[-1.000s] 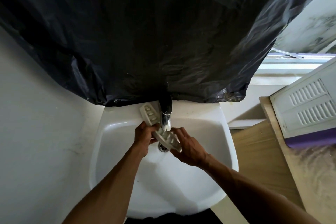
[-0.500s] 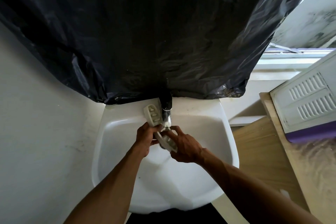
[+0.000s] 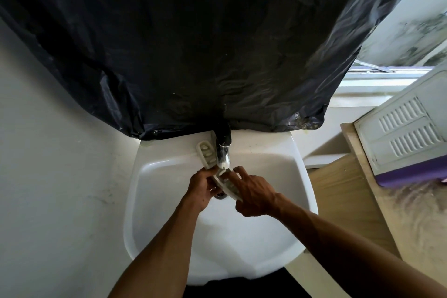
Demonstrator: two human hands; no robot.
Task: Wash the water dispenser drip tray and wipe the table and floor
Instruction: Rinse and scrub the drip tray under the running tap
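The long white slotted drip tray [image 3: 206, 153] slants across the back of a white sink [image 3: 154, 191], passing just under the chrome tap [image 3: 223, 155]. Its far end sticks up to the left of the tap. My left hand [image 3: 202, 187] grips the tray's middle from the left. My right hand [image 3: 251, 195] holds its near end, fingers spread over the slots. The drain [image 3: 220, 195] shows just below the tray, between both hands.
A black plastic sheet [image 3: 193, 43] hangs over the wall and the top of the tap. At the right stands a wooden table [image 3: 348, 189] with a white vented appliance on a purple base [image 3: 406, 138]. A pale wall [image 3: 48, 176] is on the left.
The tray and both hands have shifted slightly up and closer under the tap spout. My right hand has slid further over the tray's near end.
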